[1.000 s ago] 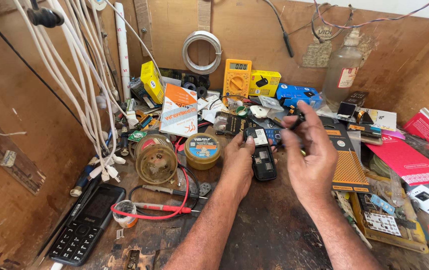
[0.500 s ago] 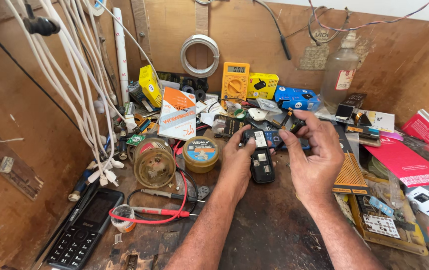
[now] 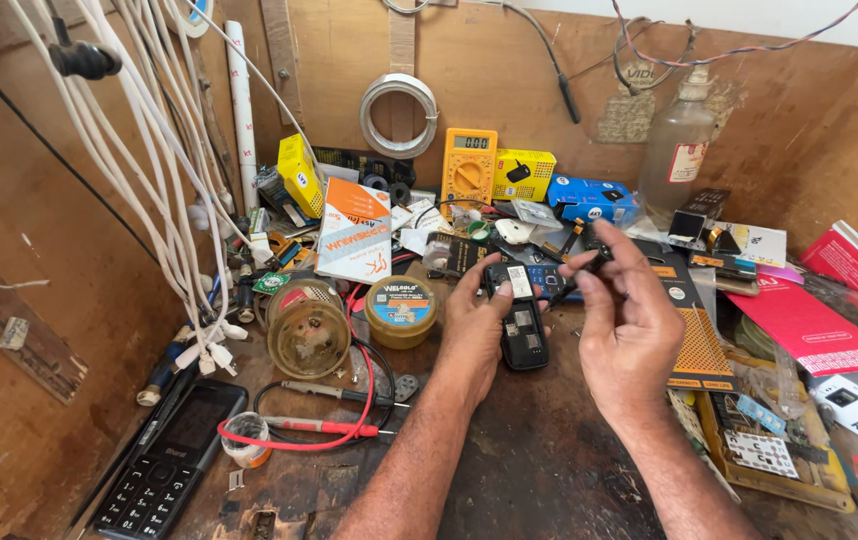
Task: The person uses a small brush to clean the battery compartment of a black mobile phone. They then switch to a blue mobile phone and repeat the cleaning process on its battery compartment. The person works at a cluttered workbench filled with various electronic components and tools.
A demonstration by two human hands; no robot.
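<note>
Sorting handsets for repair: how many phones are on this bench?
2 clearly: an opened black phone held in the left hand, and a keypad phone lying at the bench's front left. Clutter may hide others.

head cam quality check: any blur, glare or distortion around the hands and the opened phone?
Head view: even, soft daylight with faint shadows; left hand, right hand and the opened black phone are sharp with no motion blur; mild sheen on the clear bottle, no blown glare; wide-angle bowing at the edges stretches the white cables and the keypad phone.
</note>
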